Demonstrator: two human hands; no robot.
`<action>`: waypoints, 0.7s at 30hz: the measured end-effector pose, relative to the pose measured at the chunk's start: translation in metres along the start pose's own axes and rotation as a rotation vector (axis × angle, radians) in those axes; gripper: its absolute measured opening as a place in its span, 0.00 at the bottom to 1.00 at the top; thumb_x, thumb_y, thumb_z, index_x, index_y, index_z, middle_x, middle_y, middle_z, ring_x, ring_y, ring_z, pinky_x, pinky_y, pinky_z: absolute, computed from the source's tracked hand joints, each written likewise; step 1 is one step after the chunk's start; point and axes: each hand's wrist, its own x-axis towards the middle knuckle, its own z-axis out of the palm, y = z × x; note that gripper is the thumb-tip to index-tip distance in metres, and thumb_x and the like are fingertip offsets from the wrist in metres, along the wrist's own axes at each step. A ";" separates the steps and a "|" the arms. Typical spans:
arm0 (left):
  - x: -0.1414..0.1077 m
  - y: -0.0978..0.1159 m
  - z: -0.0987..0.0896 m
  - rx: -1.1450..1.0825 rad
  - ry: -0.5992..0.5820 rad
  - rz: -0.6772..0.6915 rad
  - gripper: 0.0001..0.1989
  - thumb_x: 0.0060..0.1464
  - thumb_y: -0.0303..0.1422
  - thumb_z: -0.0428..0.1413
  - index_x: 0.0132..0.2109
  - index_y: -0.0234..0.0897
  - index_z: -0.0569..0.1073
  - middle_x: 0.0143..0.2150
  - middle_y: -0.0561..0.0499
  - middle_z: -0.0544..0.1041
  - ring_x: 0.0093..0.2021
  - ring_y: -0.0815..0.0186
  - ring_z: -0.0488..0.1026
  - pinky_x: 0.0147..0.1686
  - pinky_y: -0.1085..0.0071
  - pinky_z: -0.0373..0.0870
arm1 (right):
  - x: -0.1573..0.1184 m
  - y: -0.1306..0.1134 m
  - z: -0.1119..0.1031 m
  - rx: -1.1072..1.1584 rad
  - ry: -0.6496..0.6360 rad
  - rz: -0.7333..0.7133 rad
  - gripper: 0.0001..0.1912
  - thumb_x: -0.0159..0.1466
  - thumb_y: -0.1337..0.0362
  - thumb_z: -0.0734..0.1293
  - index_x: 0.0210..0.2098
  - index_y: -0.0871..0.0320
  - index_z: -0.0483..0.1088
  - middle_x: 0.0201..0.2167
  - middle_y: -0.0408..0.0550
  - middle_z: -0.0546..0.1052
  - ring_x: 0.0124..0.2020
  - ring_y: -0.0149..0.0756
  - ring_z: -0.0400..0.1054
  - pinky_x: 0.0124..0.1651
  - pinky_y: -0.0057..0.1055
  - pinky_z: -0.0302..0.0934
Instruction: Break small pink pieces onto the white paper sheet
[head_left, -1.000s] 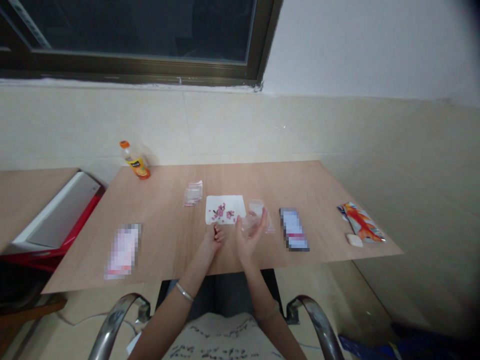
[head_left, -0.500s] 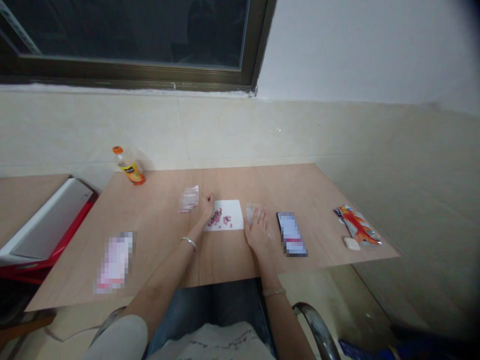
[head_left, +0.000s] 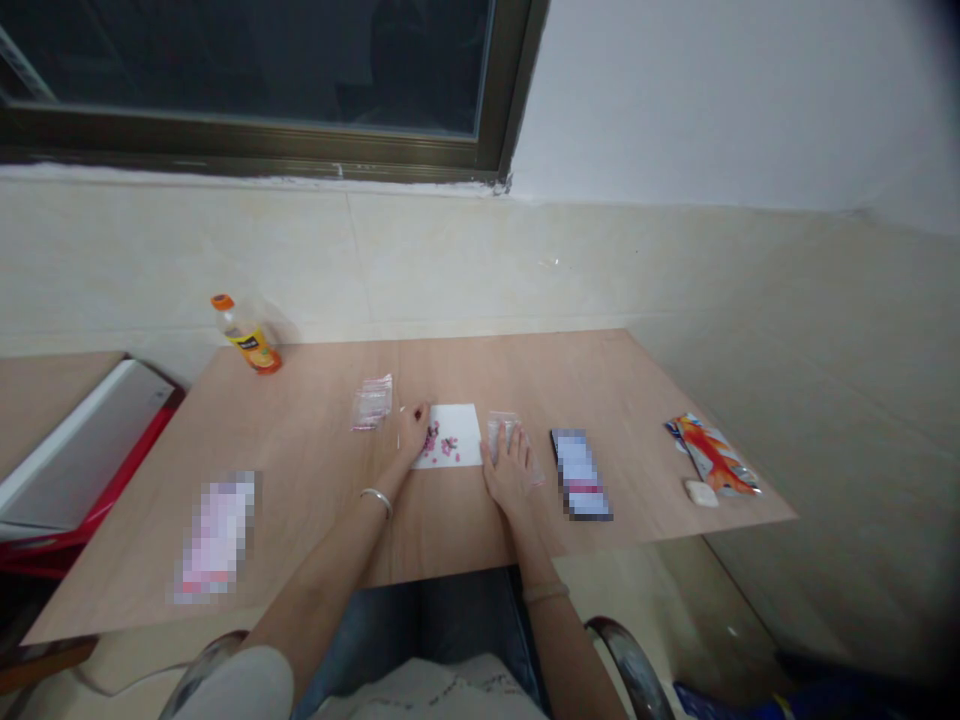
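My left hand point(head_left: 414, 428) is curled closed at the left edge of a white sheet point(head_left: 463, 428) and covers part of it. What its fingers hold, if anything, is too small to make out. Small pink pieces point(head_left: 448, 446), flower-like in look, lie scattered on the sheet, some close beside that hand. To the right of the sheet, my right hand point(head_left: 510, 468) lies flat with fingers spread over clear plastic bags point(head_left: 502, 420), partly hiding them. Another bunch of clear plastic bags point(head_left: 372, 402) rests on the table left of my left hand.
On the wooden table point(head_left: 315, 540) a phone point(head_left: 581, 475) lies right of my right hand. Farther right are an orange-patterned packet point(head_left: 716, 455) and a white piece point(head_left: 701, 493). An orange-capped bottle point(head_left: 251, 340) stands at the back left; a blurred-out pinkish object point(head_left: 216, 540) lies front left.
My left hand has shifted slightly lower along the sheet's left edge. My right hand stays flat over the bags, its fingers slightly shifted. The whole view has tilted a little.
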 end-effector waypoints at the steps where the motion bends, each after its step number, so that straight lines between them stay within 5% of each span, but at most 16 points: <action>1: -0.001 -0.001 -0.001 0.004 -0.006 0.007 0.17 0.53 0.36 0.49 0.18 0.38 0.60 0.16 0.56 0.60 0.22 0.70 0.59 0.23 0.75 0.52 | 0.000 0.000 0.000 -0.015 -0.010 0.002 0.33 0.67 0.50 0.52 0.64 0.65 0.51 0.66 0.64 0.50 0.67 0.52 0.42 0.63 0.52 0.39; 21: -0.005 0.002 -0.010 -0.048 -0.134 0.011 0.16 0.52 0.36 0.50 0.23 0.33 0.75 0.20 0.50 0.72 0.23 0.67 0.67 0.27 0.72 0.60 | 0.000 -0.002 -0.001 -0.112 -0.052 0.017 0.34 0.67 0.48 0.51 0.64 0.65 0.52 0.65 0.63 0.53 0.66 0.53 0.43 0.63 0.51 0.38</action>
